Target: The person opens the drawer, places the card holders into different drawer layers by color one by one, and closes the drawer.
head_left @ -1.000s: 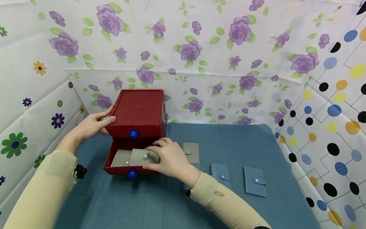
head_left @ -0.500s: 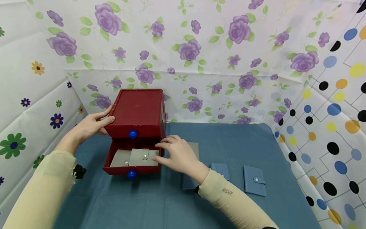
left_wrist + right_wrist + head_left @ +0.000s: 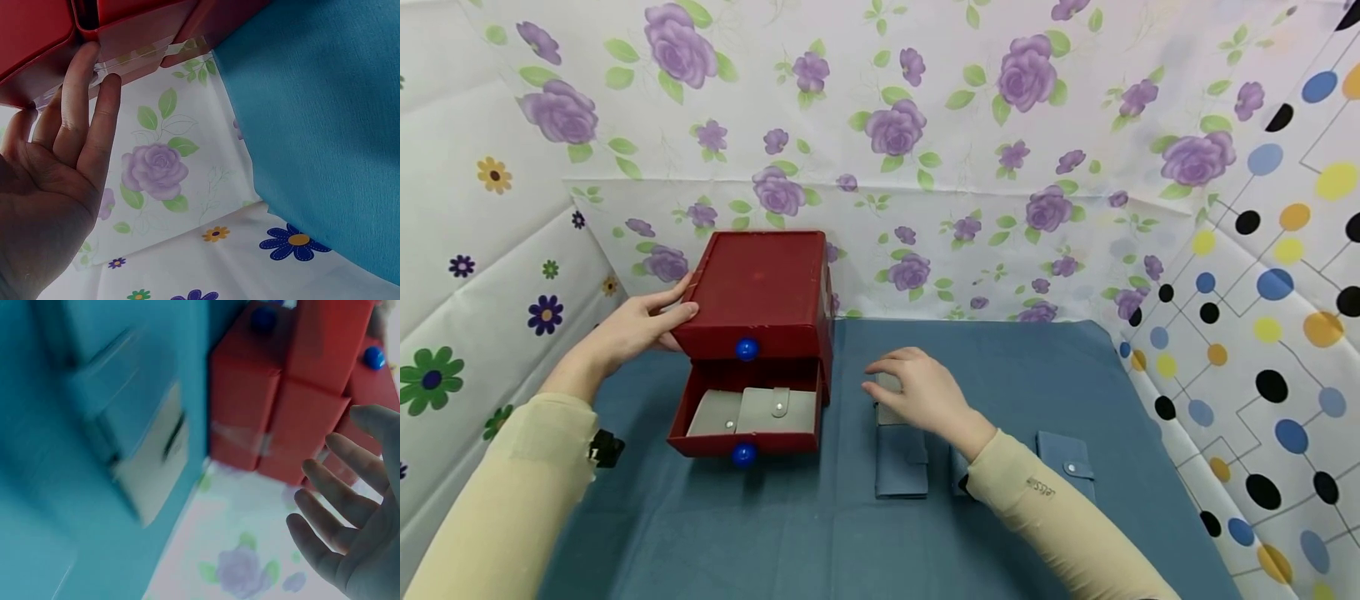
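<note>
A red drawer box [image 3: 758, 279] stands at the left with its lower drawer [image 3: 679, 433] pulled out. Two grey wallets with snap tabs lie inside, a left one [image 3: 715, 412] and a right one [image 3: 775, 408]. My left hand [image 3: 632, 329] rests against the box's left side, its fingers [image 3: 76, 103] nearly straight. To the right, my right hand [image 3: 925, 392] hovers with loose, spread fingers holding nothing. Below it, partly hidden, a grey wallet [image 3: 156, 465] overlaps a blue wallet [image 3: 901, 467] on the table.
Another blue wallet [image 3: 1066, 458] lies to the right, partly covered by the right sleeve, and one more [image 3: 957, 468] is mostly hidden behind the wrist. Blue cloth [image 3: 820, 542] covers the table. Patterned sheets [image 3: 880, 233] enclose the back and sides.
My right hand has left the grey wallet in the drawer and moved right, to above the grey wallet on the table. The left hand stays on the box.
</note>
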Available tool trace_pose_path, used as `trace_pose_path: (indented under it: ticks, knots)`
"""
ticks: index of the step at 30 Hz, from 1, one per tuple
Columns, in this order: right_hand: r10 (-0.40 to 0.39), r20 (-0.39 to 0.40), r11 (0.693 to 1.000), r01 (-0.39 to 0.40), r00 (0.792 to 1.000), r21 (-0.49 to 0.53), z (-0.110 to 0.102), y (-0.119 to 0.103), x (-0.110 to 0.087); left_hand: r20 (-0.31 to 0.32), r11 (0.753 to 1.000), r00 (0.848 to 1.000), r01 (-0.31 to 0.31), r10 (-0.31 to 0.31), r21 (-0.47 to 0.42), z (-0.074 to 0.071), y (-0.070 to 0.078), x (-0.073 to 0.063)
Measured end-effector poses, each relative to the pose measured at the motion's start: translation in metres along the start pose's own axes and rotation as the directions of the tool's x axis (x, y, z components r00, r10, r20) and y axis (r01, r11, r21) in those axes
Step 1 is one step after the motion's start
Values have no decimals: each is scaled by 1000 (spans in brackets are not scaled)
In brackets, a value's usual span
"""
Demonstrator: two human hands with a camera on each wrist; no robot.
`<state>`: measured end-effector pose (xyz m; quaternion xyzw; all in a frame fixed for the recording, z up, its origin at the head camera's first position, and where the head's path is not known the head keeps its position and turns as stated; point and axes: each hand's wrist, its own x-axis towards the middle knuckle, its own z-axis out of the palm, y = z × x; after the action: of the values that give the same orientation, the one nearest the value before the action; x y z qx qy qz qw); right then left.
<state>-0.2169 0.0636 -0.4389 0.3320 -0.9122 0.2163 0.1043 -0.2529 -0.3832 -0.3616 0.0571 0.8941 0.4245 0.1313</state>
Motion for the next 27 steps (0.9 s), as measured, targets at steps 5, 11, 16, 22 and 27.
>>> trace_pose_path:
  ticks: [5, 11, 16, 22, 27]
  knots:
    - [57, 87, 998, -57, 995, -6, -1, 28, -7, 0, 1000, 1000, -2, 2, -8, 0, 1, -1]
    - [69, 211, 996, -54, 975, -76, 4, 59, -16, -3, 1000, 1000, 1, -1, -2, 0, 2, -2]
    - [14, 300, 985, 38, 954, -167, 11, 79, -22, -1, 1000, 1000, 3, -3, -1, 0, 1, -2]
    - [-122, 359, 939, 225, 925, -260, 21, 96, -20, -1, 1000, 1000, 1, -1, -10, 0, 0, 0]
    - [-228, 420, 859, 385, 878, -338, 25, 99, -12, 1, 1000, 1000, -2, 2, -17, 0, 1, 0]
